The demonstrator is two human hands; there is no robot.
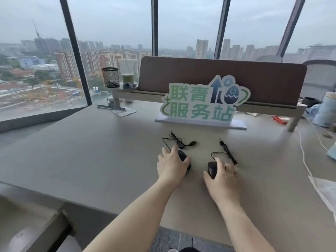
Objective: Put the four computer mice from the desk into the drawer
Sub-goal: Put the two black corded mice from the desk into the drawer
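Floor-to-ceiling windows with a hazy city skyline stand behind your grey desk [91,151], and a green-lettered sign [201,104] sits at its far middle, in front of a brown divider panel [227,79]. A mesh pen cup [110,77] stands far left.

Only two mice show on the desk. Your left hand [171,166] is cupped over the left mouse [183,157], fingers wrapped on its sides, and your right hand [223,177] grips the right mouse [211,169] with the thumb on its near side. Both mice seem to rest on the desktop; you have hold, but I cannot tell if either is lifted.

Expect them to be light, rigid and smooth plastic, so a pinch across the flanks should hold well. The trouble is likely the cords: the left cable [177,140] lies in loose loops beyond the hand, the right cable [228,151] runs far-right to its plug. Both are limp and will probably trail and snag, so gather them as you lift.

A pale box edge at the near left may be the drawer [27,231], though that is blurred.
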